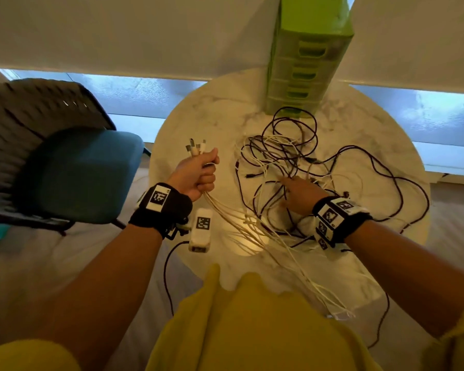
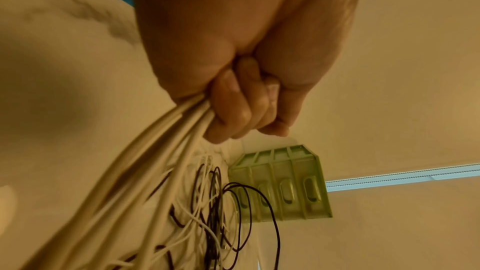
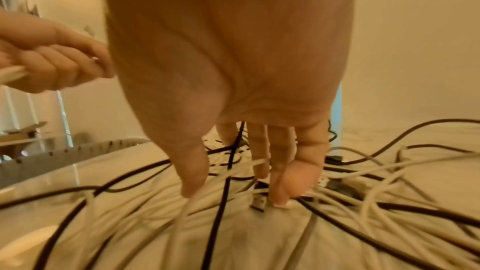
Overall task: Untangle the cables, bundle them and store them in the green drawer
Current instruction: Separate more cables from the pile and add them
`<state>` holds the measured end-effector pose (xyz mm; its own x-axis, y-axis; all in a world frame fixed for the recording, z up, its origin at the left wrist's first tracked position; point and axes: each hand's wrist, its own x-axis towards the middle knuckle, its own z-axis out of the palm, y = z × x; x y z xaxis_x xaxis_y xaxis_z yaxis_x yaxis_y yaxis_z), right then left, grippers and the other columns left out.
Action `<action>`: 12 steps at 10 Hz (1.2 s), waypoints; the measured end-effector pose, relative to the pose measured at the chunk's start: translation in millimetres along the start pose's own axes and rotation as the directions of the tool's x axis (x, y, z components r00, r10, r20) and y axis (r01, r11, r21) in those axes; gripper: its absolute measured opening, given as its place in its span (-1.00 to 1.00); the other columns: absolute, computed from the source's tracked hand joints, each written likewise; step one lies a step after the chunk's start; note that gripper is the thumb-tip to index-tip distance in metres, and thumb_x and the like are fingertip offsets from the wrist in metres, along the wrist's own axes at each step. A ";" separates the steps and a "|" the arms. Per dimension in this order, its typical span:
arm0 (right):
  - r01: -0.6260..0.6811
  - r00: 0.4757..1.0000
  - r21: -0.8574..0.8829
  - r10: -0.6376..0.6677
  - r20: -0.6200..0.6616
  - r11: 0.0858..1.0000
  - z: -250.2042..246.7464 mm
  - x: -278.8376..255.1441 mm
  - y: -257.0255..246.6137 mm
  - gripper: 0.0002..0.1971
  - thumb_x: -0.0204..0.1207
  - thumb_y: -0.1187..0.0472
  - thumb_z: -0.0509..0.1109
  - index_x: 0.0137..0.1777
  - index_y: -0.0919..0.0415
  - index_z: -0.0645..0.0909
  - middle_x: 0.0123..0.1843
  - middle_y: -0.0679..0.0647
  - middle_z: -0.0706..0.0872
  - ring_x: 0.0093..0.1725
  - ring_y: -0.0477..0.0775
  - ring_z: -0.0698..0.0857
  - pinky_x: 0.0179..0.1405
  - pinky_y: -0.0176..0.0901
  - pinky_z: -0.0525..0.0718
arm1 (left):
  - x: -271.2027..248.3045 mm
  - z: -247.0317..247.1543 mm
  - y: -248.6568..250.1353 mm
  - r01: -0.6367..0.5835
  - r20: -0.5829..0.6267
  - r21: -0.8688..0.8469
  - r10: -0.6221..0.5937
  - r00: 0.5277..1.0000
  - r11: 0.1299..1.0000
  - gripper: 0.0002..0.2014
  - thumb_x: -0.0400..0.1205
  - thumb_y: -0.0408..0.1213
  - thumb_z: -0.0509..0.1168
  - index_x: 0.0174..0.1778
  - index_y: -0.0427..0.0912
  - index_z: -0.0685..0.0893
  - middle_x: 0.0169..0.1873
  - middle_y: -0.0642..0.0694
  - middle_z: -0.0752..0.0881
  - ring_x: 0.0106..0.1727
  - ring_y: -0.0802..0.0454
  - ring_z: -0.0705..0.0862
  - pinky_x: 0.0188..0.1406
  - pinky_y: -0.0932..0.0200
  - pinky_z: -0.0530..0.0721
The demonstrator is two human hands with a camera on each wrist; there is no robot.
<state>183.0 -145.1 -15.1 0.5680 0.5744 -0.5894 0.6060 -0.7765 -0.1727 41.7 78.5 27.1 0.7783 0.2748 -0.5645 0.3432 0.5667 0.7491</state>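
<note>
My left hand [image 1: 198, 174] grips a bunch of white cables [image 1: 241, 223] in a fist above the table's left side, their plugs [image 1: 196, 147] sticking out of the top; the left wrist view shows the fingers [image 2: 233, 108] curled round the strands [image 2: 145, 161]. A tangle of black and white cables [image 1: 292, 156] lies on the round marble table [image 1: 198, 124]. My right hand [image 1: 298, 191] reaches into the tangle with straight, spread fingers [image 3: 280, 171] touching the cables [image 3: 350, 198]. The green drawer unit [image 1: 306, 65] stands at the table's far edge, its drawers closed.
A chair with a blue seat [image 1: 78, 172] stands left of the table. One black cable [image 1: 402, 188] loops out to the table's right edge, and another black cable [image 1: 166, 274] hangs over the near edge. A small white box [image 1: 201, 232] hangs below my left wrist.
</note>
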 end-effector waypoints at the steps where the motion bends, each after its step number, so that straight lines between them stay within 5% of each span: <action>1: -0.068 0.989 0.004 0.068 -0.134 0.998 -4.8 0.5 -0.3 -0.42 0.61 0.04 0.25 0.62 -0.03 0.21 0.49 0.24 0.42 0.40 0.32 0.51 0.33 0.24 0.55 | 3.6 -8.2 -7.0 0.021 0.006 0.024 -0.021 1.000 0.999 -0.69 0.72 -0.07 0.20 -0.31 -0.12 0.48 -0.70 0.10 0.18 -0.73 0.21 0.11 -0.80 0.35 0.08; 2: 0.019 0.917 -0.117 -0.064 -0.395 0.993 -1.2 -12.3 -23.9 -0.59 0.60 0.04 0.19 0.45 -0.01 0.44 0.30 0.22 0.49 0.26 0.32 0.55 0.20 0.20 0.57 | 8.3 -13.5 -14.0 0.049 0.002 0.034 -0.049 0.999 0.998 -0.70 0.72 -0.08 0.20 -0.31 -0.12 0.49 -0.70 0.10 0.19 -0.73 0.21 0.12 -0.82 0.35 0.11; 3: 0.072 0.838 -0.341 -0.243 -0.489 0.937 16.8 -23.6 -52.3 -0.57 0.52 -0.11 0.08 0.18 0.00 0.67 0.17 0.19 0.57 0.13 0.30 0.55 0.09 0.18 0.50 | 12.7 -15.6 -18.2 0.073 -0.006 0.033 -0.073 0.997 0.997 -0.70 0.73 -0.10 0.18 -0.31 -0.13 0.48 -0.71 0.10 0.19 -0.74 0.22 0.12 -0.82 0.38 0.10; 4: 0.143 0.794 -0.453 -0.376 -0.479 0.880 32.2 -26.7 -62.4 -0.58 0.42 -0.28 0.26 0.01 -0.02 0.74 0.06 0.16 0.64 -0.04 0.26 0.58 -0.07 0.07 0.53 | 14.9 -17.4 -21.3 0.080 -0.011 0.036 -0.080 0.997 0.996 -0.70 0.73 -0.10 0.18 -0.30 -0.13 0.47 -0.71 0.10 0.19 -0.74 0.22 0.12 -0.81 0.39 0.10; 6: 0.511 0.736 -0.447 -0.642 -0.215 0.735 47.0 -18.0 -64.4 -0.72 0.48 -0.01 0.45 0.14 0.05 0.71 -0.08 0.12 0.61 -0.19 0.13 0.62 -0.35 -0.08 0.57 | 14.2 -24.2 -29.5 0.094 -0.035 0.021 -0.094 0.995 0.995 -0.70 0.73 -0.10 0.19 -0.30 -0.13 0.47 -0.71 0.11 0.19 -0.75 0.22 0.13 -0.81 0.40 0.11; 7: 0.514 0.797 -0.450 -0.601 -0.064 0.730 52.5 -12.9 -63.3 -0.69 0.68 0.01 0.19 0.28 0.06 0.64 0.11 0.10 0.62 0.07 0.14 0.62 -0.17 -0.09 0.52 | 12.5 -26.4 -32.7 0.097 -0.044 0.011 -0.096 0.994 0.995 -0.70 0.73 -0.11 0.19 -0.30 -0.13 0.48 -0.70 0.10 0.19 -0.74 0.22 0.13 -0.81 0.38 0.09; 8: 0.420 0.873 -0.432 -0.486 -0.049 0.798 47.9 -12.7 -68.4 -0.63 0.70 0.01 0.09 0.30 0.12 0.63 0.19 0.09 0.61 0.18 0.14 0.60 -0.08 -0.06 0.53 | 10.5 -28.3 -33.1 0.090 -0.061 0.012 -0.089 0.994 0.996 -0.71 0.72 -0.12 0.21 -0.30 -0.14 0.48 -0.69 0.10 0.19 -0.73 0.21 0.13 -0.80 0.37 0.10; 9: 0.335 0.923 -0.286 -0.373 -0.092 0.898 38.4 -10.3 -67.9 -0.70 0.67 0.07 0.16 0.21 0.19 0.61 0.17 0.11 0.58 0.09 0.16 0.64 -0.05 -0.04 0.59 | 8.5 -27.0 -34.0 0.062 -0.061 0.029 -0.060 0.996 0.998 -0.74 0.70 -0.13 0.25 -0.28 -0.14 0.49 -0.67 0.10 0.19 -0.72 0.21 0.12 -0.79 0.36 0.10; 10: 0.284 0.925 0.216 -0.207 -0.319 0.934 19.9 -7.6 -61.0 -0.91 0.66 0.19 0.25 0.03 0.17 0.55 0.04 0.02 0.56 -0.10 -0.01 0.59 -0.11 -0.19 0.55 | 5.9 -22.7 -36.1 0.017 -0.074 0.027 -0.015 0.997 0.999 -0.76 0.69 -0.13 0.28 -0.26 -0.14 0.49 -0.68 0.10 0.19 -0.72 0.21 0.13 -0.79 0.35 0.11; 11: 0.351 0.902 0.665 -0.046 -0.430 0.660 -9.8 -13.6 -63.7 -0.90 0.64 0.28 0.29 -0.13 0.14 0.49 -0.22 -0.03 0.64 -0.22 -0.13 0.62 -0.13 -0.25 0.55 | 3.1 -14.7 -38.0 -0.037 -0.084 -0.016 0.036 0.996 0.999 -0.79 0.67 -0.19 0.31 -0.26 -0.10 0.47 -0.67 0.12 0.22 -0.70 0.22 0.17 -0.77 0.35 0.16; 12: 0.390 0.902 0.769 -0.040 -0.430 0.506 -29.0 -26.4 -71.4 -0.95 0.63 0.26 0.31 -0.07 0.20 0.55 -0.26 0.03 0.73 -0.19 -0.07 0.72 0.01 -0.18 0.67 | 0.7 1.7 -38.5 -0.093 -0.045 -0.064 0.090 0.995 0.994 -0.82 0.64 -0.32 0.33 -0.25 -0.08 0.50 -0.65 0.12 0.31 -0.67 0.23 0.22 -0.69 0.33 0.16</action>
<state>141.0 -97.3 35.6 0.7278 0.6603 -0.1850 0.0997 -0.3688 -0.9241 29.9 55.6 -1.5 0.7818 0.3593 -0.5096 0.2348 0.5875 0.7744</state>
